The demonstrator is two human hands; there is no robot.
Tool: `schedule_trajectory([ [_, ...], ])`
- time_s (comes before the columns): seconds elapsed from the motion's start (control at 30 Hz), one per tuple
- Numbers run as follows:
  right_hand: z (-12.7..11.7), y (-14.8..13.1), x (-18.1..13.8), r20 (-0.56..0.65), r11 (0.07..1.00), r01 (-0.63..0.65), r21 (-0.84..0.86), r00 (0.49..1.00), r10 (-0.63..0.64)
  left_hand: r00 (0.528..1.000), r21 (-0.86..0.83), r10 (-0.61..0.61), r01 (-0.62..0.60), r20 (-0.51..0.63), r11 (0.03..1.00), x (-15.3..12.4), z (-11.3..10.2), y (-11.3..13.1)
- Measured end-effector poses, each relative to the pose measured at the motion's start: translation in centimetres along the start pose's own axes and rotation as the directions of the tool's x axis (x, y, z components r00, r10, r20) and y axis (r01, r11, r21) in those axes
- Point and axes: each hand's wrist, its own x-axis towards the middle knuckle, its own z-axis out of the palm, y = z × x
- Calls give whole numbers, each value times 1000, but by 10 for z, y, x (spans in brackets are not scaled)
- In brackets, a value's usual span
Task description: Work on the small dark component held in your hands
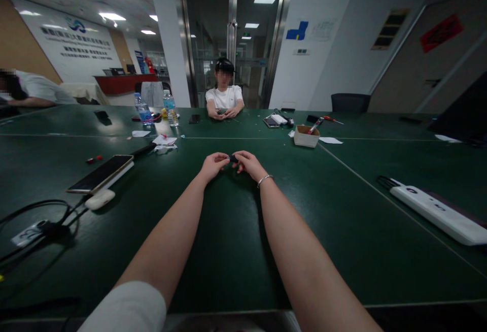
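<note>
Just above the dark green table point(236, 210), my left hand point(213, 165) and my right hand point(248, 164) meet in front of me. Between their fingertips is a small black object point(233, 159), too small and too covered by fingers to name. The left thumb and forefinger pinch its left end. On its other end the right thumb and forefinger are closed, with the remaining right fingers curled below. A silver bracelet point(265, 180) circles my right wrist.
On the left lie a phone point(101, 174), a white case point(100, 199) and black cables point(45, 228). Two water bottles point(170, 108) stand farther back. A cardboard box point(305, 137) and a white power bank point(437, 210) are to the right. Another person point(224, 96) sits opposite.
</note>
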Motion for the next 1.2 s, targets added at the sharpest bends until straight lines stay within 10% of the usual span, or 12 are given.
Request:
schedule_trajectory([
  [1.2, 0, -2, -1, -46, 1000, -14, -7, 999, 14, 998, -11, -46, 45, -52, 999, -2, 2, 4],
])
